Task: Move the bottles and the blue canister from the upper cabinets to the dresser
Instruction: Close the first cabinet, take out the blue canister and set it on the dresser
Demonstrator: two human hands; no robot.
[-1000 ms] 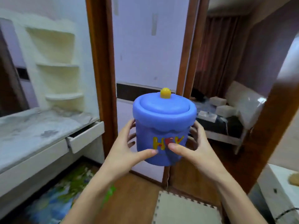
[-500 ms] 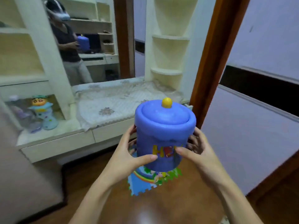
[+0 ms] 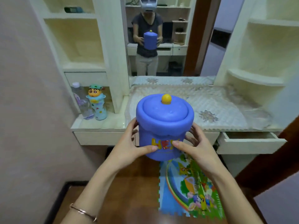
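I hold the blue canister (image 3: 164, 125), with a yellow knob on its lid and "HEY" on its side, in the air in front of the dresser (image 3: 98, 125). My left hand (image 3: 127, 143) grips its left side and my right hand (image 3: 195, 146) its right side, thumbs meeting on the front. A clear plastic bottle (image 3: 81, 101) and a cartoon-figure bottle (image 3: 97, 102) stand side by side on the dresser's left corner, in a low niche.
A patterned cloth (image 3: 210, 101) covers the dresser top under a mirror (image 3: 161, 46). A drawer (image 3: 249, 141) stands pulled out at the right. Open shelves flank the mirror. A colourful foam mat (image 3: 191, 188) lies on the wooden floor. A pink wall (image 3: 24, 110) is at left.
My view has swung left from the doorway to face the dresser squarely. The canister stays gripped in both hands, and the dresser is nearer than before.
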